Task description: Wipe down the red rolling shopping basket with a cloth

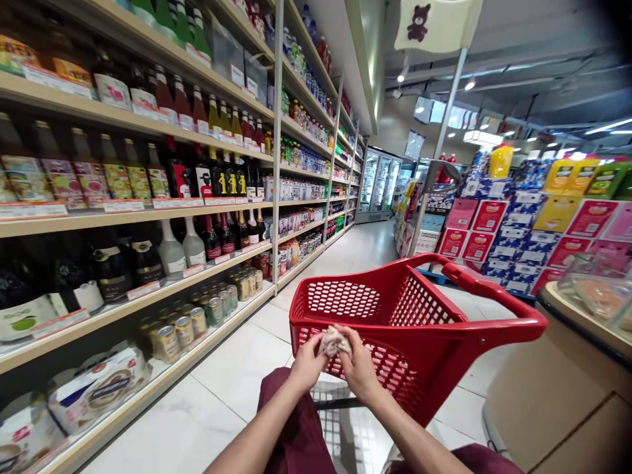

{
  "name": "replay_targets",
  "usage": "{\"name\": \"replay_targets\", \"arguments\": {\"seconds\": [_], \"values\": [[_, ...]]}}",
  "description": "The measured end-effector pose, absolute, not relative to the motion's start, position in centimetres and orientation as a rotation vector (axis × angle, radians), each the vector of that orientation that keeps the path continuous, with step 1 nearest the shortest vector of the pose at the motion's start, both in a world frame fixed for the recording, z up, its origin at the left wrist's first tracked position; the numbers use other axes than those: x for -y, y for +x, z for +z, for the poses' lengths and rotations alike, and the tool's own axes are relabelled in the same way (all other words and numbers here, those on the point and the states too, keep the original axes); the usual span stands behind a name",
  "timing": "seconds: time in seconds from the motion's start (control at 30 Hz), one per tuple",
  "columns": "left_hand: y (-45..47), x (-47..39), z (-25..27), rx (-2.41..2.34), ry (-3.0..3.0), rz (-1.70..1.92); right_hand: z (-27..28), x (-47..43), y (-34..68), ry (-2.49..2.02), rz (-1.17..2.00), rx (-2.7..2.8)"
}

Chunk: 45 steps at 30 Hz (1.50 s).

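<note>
Both my hands meet around a small, crumpled, pale cloth [336,341] in front of the red shopping cart [434,355]. From the left, my left hand [309,362] has its fingers closed on the cloth. On the other side, my right hand [363,368] grips it too, fingers curled over its top. Part of the cloth is hidden by the fingers. Just behind the hands is the cart's perforated side wall, close to the cloth; whether they touch I cannot tell. The cart's handle [494,293] points to the right.
Shelves [212,210] of bottles and cans line the left side. Stacked boxes [523,227] stand at the right behind the cart. A rounded counter [567,375] is close on the right. White floor tiles [217,382] lead toward glass-door fridges [380,181] at the back.
</note>
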State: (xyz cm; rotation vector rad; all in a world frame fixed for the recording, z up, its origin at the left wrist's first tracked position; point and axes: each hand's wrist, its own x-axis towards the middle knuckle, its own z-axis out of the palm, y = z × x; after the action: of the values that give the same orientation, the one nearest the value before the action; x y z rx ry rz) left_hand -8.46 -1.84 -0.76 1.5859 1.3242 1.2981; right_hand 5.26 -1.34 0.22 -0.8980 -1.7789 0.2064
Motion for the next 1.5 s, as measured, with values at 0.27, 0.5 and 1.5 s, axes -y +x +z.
{"name": "replay_targets", "arguments": {"seconds": [0.27, 0.5, 1.5], "values": [[-6.5, 4.3, -0.1, -0.960, 1.056, 1.159, -0.2, 1.5, 3.9, -0.952, 0.026, 1.873], [-9.5, 4.8, -1.7, -0.977, 0.867, 1.160, -0.9, 2.4, 2.5, -0.862, 0.071, 2.301], [-10.8, 2.1, -2.1, -1.973, 2.400, 0.976, -4.7, -0.9, 4.9, -0.746, -0.658, 2.260]]}}
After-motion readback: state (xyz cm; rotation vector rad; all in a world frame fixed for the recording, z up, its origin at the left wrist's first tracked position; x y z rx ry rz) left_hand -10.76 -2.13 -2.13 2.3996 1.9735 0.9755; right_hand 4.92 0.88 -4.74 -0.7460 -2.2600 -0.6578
